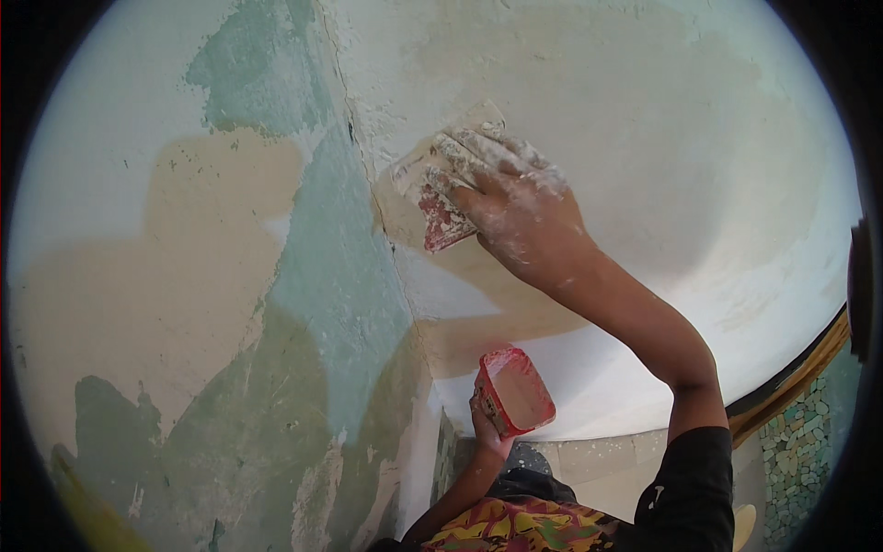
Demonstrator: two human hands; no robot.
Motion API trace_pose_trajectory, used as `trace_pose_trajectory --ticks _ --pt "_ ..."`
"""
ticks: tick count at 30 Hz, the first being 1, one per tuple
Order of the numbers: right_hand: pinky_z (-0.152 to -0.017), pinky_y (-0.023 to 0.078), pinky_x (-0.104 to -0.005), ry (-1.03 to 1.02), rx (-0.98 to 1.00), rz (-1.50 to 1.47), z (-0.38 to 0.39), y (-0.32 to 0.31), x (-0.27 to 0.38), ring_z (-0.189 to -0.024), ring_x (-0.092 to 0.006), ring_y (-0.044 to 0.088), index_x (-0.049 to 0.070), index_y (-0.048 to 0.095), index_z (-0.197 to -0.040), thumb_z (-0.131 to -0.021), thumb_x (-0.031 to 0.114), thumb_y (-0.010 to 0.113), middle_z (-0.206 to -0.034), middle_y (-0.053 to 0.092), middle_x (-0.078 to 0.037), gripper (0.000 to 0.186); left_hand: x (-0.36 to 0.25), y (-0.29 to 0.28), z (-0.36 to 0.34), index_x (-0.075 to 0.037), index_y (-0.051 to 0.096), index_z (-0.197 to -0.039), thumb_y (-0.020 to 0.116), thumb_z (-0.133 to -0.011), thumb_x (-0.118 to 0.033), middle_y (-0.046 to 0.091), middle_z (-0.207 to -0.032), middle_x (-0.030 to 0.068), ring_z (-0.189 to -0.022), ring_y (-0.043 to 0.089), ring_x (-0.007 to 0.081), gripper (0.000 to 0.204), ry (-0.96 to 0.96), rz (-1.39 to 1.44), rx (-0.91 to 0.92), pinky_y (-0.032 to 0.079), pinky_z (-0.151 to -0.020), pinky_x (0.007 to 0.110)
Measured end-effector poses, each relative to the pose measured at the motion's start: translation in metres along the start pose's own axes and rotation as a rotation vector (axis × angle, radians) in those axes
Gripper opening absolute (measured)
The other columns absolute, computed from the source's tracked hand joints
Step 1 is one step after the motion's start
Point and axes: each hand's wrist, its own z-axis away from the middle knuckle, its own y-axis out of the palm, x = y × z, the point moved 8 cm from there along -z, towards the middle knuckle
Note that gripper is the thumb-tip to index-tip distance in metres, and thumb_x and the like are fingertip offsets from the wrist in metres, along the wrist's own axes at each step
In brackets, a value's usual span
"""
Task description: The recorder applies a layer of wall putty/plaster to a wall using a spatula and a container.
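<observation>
My right hand (515,207), caked with white paste, is closed on a flat scraper (444,224) smeared with white over red. It holds the scraper against the pale wall (644,138), just right of a cracked corner line (354,129). Lower down, my left hand (489,432) grips a red plastic tub (515,391) with beige-white paste inside. The tub is held below the scraper, near the bottom of the wall. The scraper's handle, if it has one, is hidden under my fingers.
To the left, another wall surface (120,304) shows patchy green and cream paint, with shadows across it. A speckled tiled floor (598,465) lies below. At the lower right are a curved wooden edge (791,377) and mosaic stones (796,442). A dark object (860,285) sits at the right rim.
</observation>
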Motion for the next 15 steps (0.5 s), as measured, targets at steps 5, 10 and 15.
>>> trace_pose_trajectory --ticks 5,10,15 --pt "-0.101 0.048 -0.0421 -0.025 0.012 -0.036 -0.017 -0.002 -0.031 -0.125 -0.0301 0.055 0.015 0.07 -0.099 -0.085 0.023 0.06 -0.124 0.063 -0.01 0.019 0.012 0.008 0.002 -0.017 0.049 -0.14 0.034 -0.099 -0.052 0.056 -0.139 0.0067 -0.128 0.053 0.0298 0.056 -0.052 -0.002 -0.008 0.042 -0.107 0.053" --pt "-0.103 0.046 -0.0435 -0.009 0.057 -0.055 -0.008 0.017 -0.025 -0.121 -0.0286 0.057 0.016 0.07 -0.097 -0.087 0.025 0.059 -0.119 0.065 -0.007 0.018 0.004 0.011 -0.002 -0.017 0.049 -0.14 0.034 -0.099 -0.052 0.055 -0.139 0.0066 -0.128 0.053 0.0299 0.056 -0.07 0.03 0.036 0.041 -0.108 0.054" --pt "-0.108 0.042 -0.0437 -0.021 0.005 -0.126 -0.017 -0.004 -0.017 -0.122 -0.028 0.057 0.014 0.071 -0.101 -0.087 0.024 0.059 -0.125 0.064 -0.009 0.021 -0.003 0.015 -0.006 -0.017 0.048 -0.14 0.032 -0.1 -0.05 0.055 -0.14 0.0075 -0.128 0.053 0.0304 0.055 -0.047 0.025 0.0 0.041 -0.108 0.054"
